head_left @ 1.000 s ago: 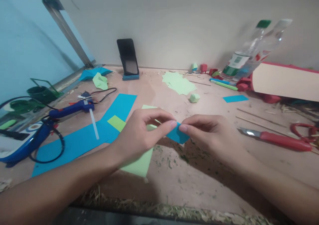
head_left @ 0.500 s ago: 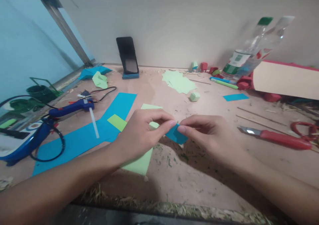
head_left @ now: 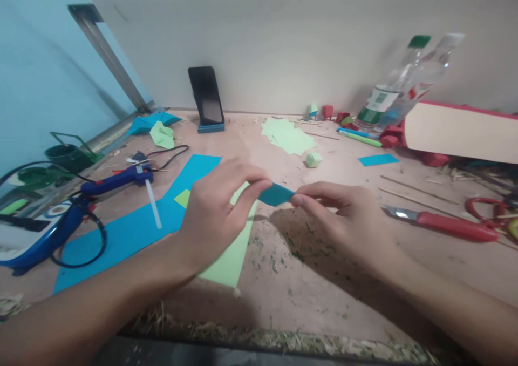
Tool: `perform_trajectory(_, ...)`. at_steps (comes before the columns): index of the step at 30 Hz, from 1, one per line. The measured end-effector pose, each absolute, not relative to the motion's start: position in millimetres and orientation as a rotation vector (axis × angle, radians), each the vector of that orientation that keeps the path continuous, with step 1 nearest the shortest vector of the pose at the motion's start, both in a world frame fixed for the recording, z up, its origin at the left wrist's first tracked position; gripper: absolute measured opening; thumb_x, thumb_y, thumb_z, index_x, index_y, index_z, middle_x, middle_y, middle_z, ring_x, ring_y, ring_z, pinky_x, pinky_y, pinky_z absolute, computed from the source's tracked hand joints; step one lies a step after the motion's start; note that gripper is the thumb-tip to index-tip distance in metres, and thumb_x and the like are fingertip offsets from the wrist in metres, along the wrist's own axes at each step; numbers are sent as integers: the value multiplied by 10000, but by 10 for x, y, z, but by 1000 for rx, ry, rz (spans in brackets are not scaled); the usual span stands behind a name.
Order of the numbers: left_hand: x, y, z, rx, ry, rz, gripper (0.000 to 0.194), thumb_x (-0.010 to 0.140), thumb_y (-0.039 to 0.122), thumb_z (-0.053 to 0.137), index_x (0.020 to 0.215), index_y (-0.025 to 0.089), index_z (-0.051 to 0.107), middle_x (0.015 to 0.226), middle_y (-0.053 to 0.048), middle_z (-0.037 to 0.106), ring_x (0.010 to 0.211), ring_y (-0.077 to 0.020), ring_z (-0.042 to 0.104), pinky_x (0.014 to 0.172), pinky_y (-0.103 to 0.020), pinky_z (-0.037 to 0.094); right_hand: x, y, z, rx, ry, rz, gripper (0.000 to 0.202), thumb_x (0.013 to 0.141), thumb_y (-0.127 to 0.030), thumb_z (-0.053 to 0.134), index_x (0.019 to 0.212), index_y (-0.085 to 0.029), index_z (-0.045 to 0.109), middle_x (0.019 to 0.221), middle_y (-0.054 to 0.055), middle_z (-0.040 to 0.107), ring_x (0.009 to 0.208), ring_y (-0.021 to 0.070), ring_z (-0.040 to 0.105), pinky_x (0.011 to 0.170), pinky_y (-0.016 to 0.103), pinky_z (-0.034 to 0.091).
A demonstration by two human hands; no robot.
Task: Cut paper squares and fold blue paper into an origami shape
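Closest to the person, dry straw and green crumbs litter the front edge of the pinkish table [head_left: 324, 301]. Just above it, both forearms reach in and meet over the middle. The left hand [head_left: 214, 215] and the right hand [head_left: 343, 220] share a small blue paper piece [head_left: 275, 194], held in the air a little above the tabletop: the left thumb and forefinger are pressed together on its left end, the right fingertips pinch its right end, and the piece lies nearly flat between them.

Under the left hand lies a light green sheet [head_left: 230, 258], its point toward the front edge. It overlaps a long blue paper strip [head_left: 133, 228] that bends toward the middle of the table, with a small green square [head_left: 183, 197] on it. Left of that a blue glue gun [head_left: 117, 180] rests with a glue stick [head_left: 152, 209] poking out, its black cord looping beside a blue-and-white device [head_left: 32, 231]. To the right of the hands, well apart from them, a red-handled knife [head_left: 445, 224] lies by thin wooden sticks and red scissors [head_left: 483, 207].

Farther back sit a small green paper cube [head_left: 312, 160], a loose pile of green paper [head_left: 285, 135], a blue scrap [head_left: 378, 160] and a green pen [head_left: 360, 138]. Against the far wall a black phone [head_left: 205, 99] leans on a blue stand, two plastic bottles [head_left: 399, 88] tilt, and a red-and-cream box [head_left: 461, 134] lies on its side.
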State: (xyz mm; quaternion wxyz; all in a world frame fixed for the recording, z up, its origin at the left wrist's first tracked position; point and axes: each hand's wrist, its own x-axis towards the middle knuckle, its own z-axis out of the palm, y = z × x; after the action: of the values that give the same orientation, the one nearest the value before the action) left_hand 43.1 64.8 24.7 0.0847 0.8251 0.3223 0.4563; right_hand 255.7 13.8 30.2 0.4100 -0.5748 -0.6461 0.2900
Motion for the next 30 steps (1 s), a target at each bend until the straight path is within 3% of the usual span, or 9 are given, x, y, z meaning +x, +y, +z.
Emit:
perform_trajectory(4, 394, 687, 258, 2545, 1077, 1565, 113, 1013, 187, 649, 913, 226, 686, 910, -30, 715, 866, -194, 665, 799, -341, 487, 2577, 167, 280, -1489, -1337, 999, 257, 939, -349, 727, 749, -183, 776, 739, 43, 767, 688, 163, 688, 666, 268, 547)
perform_trajectory(7, 407, 643, 189, 2945, 751, 1507, 55, 966, 153, 705, 968, 208, 712, 951, -55, 737, 865, -209, 657, 814, -381, 454, 2565, 165, 252, -1278, -1156, 1403, 351, 926, -505, 737, 815, -178, 802, 791, 58, 763, 704, 163, 692, 650, 269, 562)
perform_trajectory(11, 443, 552, 82, 3173, 417, 1315, 125, 947, 179, 739, 1064, 203, 703, 997, -57, 755, 928, -211, 653, 854, -382, 438, 2554, 153, 233, -1171, -1044, 1456, 256, 831, -422, 848, 758, -187, 778, 734, 15, 720, 688, 135, 659, 649, 239, 562)
perform_trajectory(16, 479, 560, 94, 2372, 883, 1299, 262, 899, 366, 809, 1028, 216, 637, 978, -42, 661, 914, -202, 615, 825, -349, 481, 2568, 149, 298, -1222, -1137, 1309, 217, 840, -337, 825, 695, -186, 769, 659, 8, 719, 619, 118, 647, 621, 222, 539)
perform_trajectory(20, 541, 606, 131, 1676, 868, 830, 264, 900, 412, 790, 1038, 205, 703, 931, -26, 696, 846, -175, 640, 797, -326, 512, 2562, 145, 338, -1226, -1222, 1250, 176, 860, -257, 784, 697, -191, 780, 640, -4, 718, 610, 109, 645, 609, 211, 525)
perform_trajectory(25, 588, 589, 104, 1432, 821, 551, 251, 869, 408, 804, 854, 160, 767, 700, -12, 671, 605, -117, 553, 579, -263, 418, 2564, 134, 344, -1252, -1269, 1207, 184, 865, -244, 766, 686, -200, 773, 635, -9, 712, 611, 110, 626, 616, 220, 517)
perform_trajectory(30, 586, 570, 92, 1363, 840, 529, 233, 873, 345, 786, 762, 144, 753, 703, -31, 710, 604, -109, 595, 591, -250, 456, 2579, 132, 333, -1258, -1227, 1254, 210, 809, -312, 841, 645, -211, 757, 612, -6, 686, 594, 129, 600, 600, 252, 506)
